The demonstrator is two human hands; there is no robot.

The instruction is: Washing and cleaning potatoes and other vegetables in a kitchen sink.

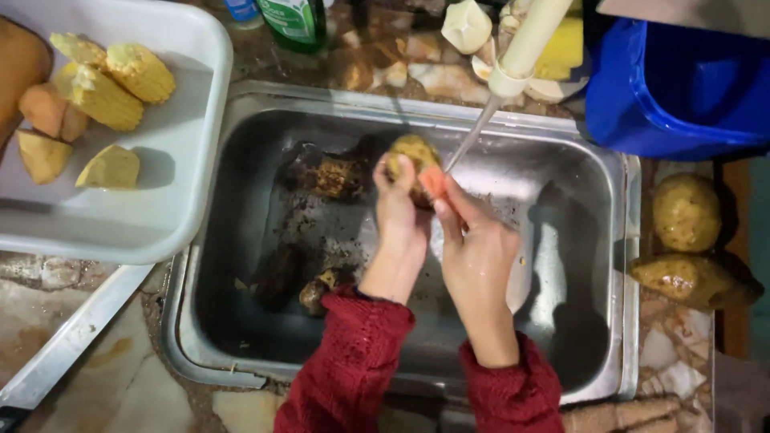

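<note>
Tuber, brownish-yellow, lumpy, partly peeled with an orange patch showing [417, 164], sits over the middle-back of the stainless steel sink basin [561, 184], right under the thin stream from the cream plastic tap spout [525, 44]. Left hand [399, 204] is closed around its near-left side, fingers wrapped, carrying it. Right hand [473, 244] is partly curled, fingertips [441, 204] pressed on the orange patch from the lower right; cannot tell whether it grips or just rubs. Tuber lies just beyond both hands, away from the body; long axis runs roughly near-to-far, tilted a little right. Left hand is the nearer one, full contact.

Containers:
- Sink: dark peel scraps and dirt on the floor, one muddy unwashed root at back left [333, 176], a smaller dark lump at front left [314, 293].
- White plastic tray [172, 200] left of sink: peeled yellow and orange chunks [100, 96].
- Blue plastic tub [682, 88] at back right, contents hidden.

Counter right of sink: two unpeeled yellowish tubers [690, 240]. Green bottle [293, 20] behind the sink.
</note>
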